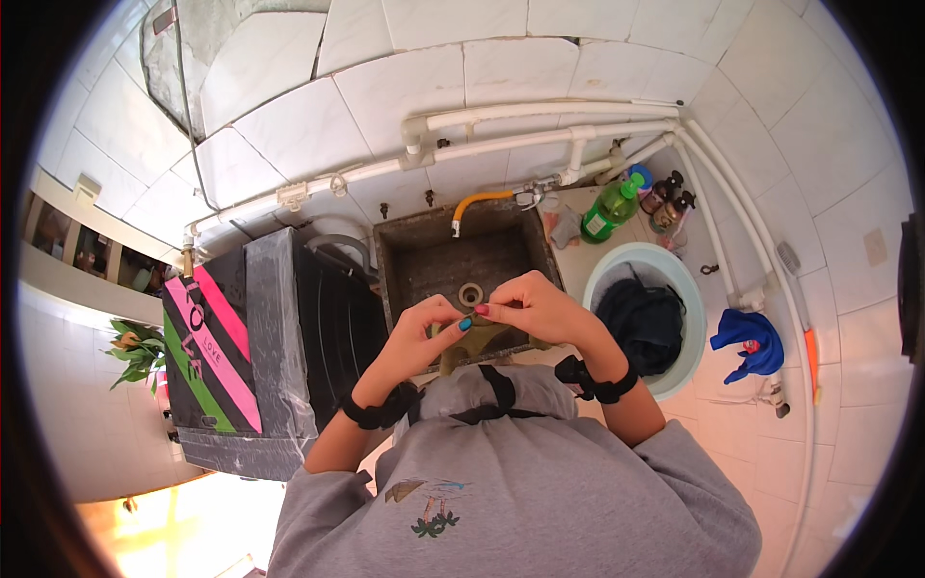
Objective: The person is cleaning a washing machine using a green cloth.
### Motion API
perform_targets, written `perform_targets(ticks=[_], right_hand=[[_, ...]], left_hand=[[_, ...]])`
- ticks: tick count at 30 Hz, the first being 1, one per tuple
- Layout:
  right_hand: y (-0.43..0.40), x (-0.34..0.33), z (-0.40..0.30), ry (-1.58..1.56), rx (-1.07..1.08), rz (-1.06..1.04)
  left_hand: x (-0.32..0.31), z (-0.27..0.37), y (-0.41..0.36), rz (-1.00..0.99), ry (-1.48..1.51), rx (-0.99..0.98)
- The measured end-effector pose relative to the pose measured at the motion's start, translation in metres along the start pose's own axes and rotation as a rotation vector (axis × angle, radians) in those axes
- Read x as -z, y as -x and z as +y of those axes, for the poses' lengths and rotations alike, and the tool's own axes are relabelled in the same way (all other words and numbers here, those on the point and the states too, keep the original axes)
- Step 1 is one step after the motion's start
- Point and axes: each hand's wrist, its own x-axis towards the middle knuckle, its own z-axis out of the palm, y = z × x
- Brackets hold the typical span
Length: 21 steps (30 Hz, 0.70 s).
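Note:
Over the near part of a dark stone sink [412,264], my left hand [426,332] and my right hand [540,309] meet with thumb and fingertips pinched together. Between them is a bit of an olive-coloured cloth [480,341], which hangs below the hands and reaches the sink's near edge. The fingers hide most of the pinched part. Beyond the hands, the round drain fitting [470,293] shows in the basin. A yellow hose [480,199] on the metal tap [533,195] points down into the sink; I cannot make out any water running.
Right of the sink stands a pale blue basin [697,325] with dark wet-looking cloth [639,325]. Behind it are a green pump bottle [607,213] and brown bottles [670,212]. A covered appliance [274,339] stands at left. White pipes [498,144] line the wall; a blue cloth [748,347] hangs right.

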Motion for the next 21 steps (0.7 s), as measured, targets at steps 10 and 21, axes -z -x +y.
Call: perform_targets(ticks=[10, 21], right_hand=[[-0.003, -0.012, -0.008, 0.013, 0.022, 0.044], [-0.002, -0.014, 0.003, -0.306, 0.002, -0.071]], left_hand=[[0.002, 0.002, 0.005, 0.162, 0.242, 0.055], [0.01, 0.008, 0.006, 0.055, 0.353, 0.014]])
